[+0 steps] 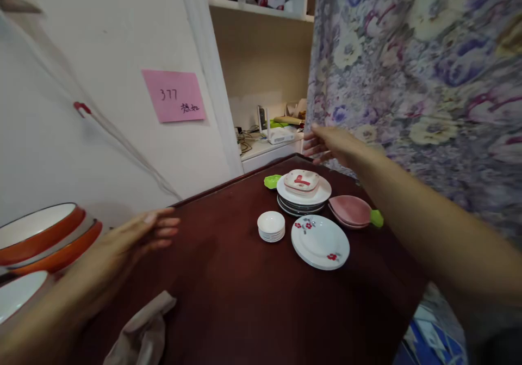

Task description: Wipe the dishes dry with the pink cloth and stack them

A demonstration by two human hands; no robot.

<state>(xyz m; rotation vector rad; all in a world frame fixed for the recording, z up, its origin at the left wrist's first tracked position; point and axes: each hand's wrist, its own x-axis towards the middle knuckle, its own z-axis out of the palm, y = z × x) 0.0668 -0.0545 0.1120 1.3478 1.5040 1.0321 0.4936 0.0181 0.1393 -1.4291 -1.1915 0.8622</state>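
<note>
My left hand (pixel 134 234) hovers low over the dark red table (pixel 228 294), fingers stretched out together, holding nothing, just right of two stacked orange bowls (pixel 44 240). My right hand (pixel 326 144) reaches far across the table to the edge of a flowered curtain (pixel 416 82), fingers extended and touching the cloth. Below that arm stands a stack of plates (pixel 304 199) topped by a small square dish with a red mark (pixel 302 180).
A white plate with red flowers (pixel 320 241), a stack of small white saucers (pixel 271 226), pink dishes with a green tip (pixel 353 211) and a green dish (pixel 272 180) lie nearby. A beige cloth (pixel 142 332) lies near me. A pink note (pixel 173 96) hangs on the wall.
</note>
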